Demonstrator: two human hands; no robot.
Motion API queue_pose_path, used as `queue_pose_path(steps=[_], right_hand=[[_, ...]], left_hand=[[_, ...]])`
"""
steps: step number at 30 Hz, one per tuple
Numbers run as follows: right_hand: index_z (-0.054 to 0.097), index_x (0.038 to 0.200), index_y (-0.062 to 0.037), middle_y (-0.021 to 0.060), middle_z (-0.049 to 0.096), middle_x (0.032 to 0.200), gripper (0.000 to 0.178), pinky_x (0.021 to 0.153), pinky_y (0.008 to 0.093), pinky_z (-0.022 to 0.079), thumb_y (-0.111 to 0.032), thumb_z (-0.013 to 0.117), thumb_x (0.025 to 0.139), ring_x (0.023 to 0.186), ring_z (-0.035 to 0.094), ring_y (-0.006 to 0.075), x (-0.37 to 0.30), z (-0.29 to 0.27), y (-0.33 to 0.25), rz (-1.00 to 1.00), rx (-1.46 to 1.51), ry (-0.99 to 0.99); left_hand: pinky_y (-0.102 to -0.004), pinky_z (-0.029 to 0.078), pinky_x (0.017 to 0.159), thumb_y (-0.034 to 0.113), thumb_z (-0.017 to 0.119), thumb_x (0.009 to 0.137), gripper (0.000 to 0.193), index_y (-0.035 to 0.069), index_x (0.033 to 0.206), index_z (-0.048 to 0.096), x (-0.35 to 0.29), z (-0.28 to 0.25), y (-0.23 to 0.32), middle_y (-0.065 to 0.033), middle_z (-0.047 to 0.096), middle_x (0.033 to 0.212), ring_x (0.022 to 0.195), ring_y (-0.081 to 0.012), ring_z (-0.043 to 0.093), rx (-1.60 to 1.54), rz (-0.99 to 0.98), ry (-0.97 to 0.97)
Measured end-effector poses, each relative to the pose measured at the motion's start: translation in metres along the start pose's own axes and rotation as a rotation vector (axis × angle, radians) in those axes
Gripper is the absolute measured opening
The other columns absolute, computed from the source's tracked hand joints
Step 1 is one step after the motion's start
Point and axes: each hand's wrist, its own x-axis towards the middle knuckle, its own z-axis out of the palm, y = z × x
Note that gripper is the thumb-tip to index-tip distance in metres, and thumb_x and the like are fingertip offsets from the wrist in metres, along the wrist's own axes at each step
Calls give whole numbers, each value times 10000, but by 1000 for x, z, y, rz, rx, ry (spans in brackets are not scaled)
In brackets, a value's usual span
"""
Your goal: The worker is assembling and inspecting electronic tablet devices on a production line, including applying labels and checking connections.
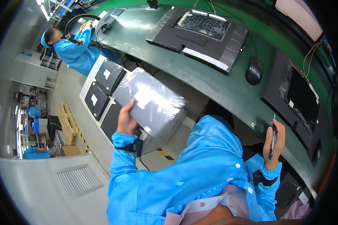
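My left hand [127, 120] rests at the near left edge of a flat grey panel [150, 98], with one finger stretched out over its top. Clear, shiny film covers this panel, and a white label [142, 98] lies on it; it seems to top a thick stack. What the other left fingers do is partly hidden. Over the bench's front edge, my right hand [274, 144] is closed around a slim black pen [273, 139], tip upward. Close to that hand lies a dark laptop-like unit [294, 101] with a glossy black panel in it.
Dark panels with white labels [106, 74] fill a light tray left of the stack. The green bench [146, 52] carries a black computer mouse [254, 71] and a dark casing with two fan grilles [202, 26]. A co-worker in blue [73, 52] stands at the far left.
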Motion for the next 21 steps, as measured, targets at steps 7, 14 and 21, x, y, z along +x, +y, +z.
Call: queue_pose_path(steps=[7,14,21], right_hand=[[653,1259,-17,208,661,1147,317,864,373,554,37,651,946,990,685,359,16,-6,7,-146,-246,-24],[698,1143,-61,125,649,914,327,642,460,510,-53,765,823,771,656,357,30,-16,-12,-127,-394,-1],[703,1059,-57,100,630,786,313,603,429,517,-196,831,811,685,650,314,19,4,-4,-23,-453,83]], left_hand=[[-469,541,1044,57,692,963,376,-21,1321,606,89,-103,25,-155,708,1217,1127,-308,689,141,75,165],[-468,559,579,564,718,932,612,-41,837,726,28,-90,50,-216,714,712,610,-328,703,2133,71,742],[-400,509,639,171,685,988,148,37,939,722,-4,132,-36,-117,694,758,692,-257,668,1349,917,93]])
